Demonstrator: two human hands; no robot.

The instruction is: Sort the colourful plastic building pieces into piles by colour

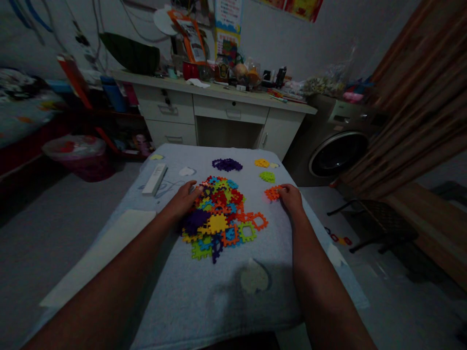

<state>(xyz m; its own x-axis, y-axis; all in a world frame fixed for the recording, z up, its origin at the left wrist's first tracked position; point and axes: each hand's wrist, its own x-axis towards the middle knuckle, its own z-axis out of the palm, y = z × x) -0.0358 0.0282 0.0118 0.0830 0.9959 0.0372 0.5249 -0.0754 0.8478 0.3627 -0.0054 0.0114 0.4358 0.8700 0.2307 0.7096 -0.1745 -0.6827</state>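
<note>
A heap of toothed plastic building pieces (218,223) in red, orange, yellow, green, blue and purple lies mid-table. My left hand (187,197) rests at the heap's upper left edge, fingers partly apart, with no piece clearly gripped. To the right, my right hand (291,197) pinches an orange building piece (273,193) at the tabletop; how many orange pieces lie there is hard to make out. Beyond it are small groups of green pieces (267,176) and yellow pieces (261,163). A purple group of pieces (226,165) sits near the far edge.
A pale blue cloth (255,311) with heart patches covers the table. On its left lies a white power strip (155,180). Behind stand a cluttered white desk (229,104) and a washing machine (330,141). A low stool (383,218) and a lined bin (78,158) flank the table.
</note>
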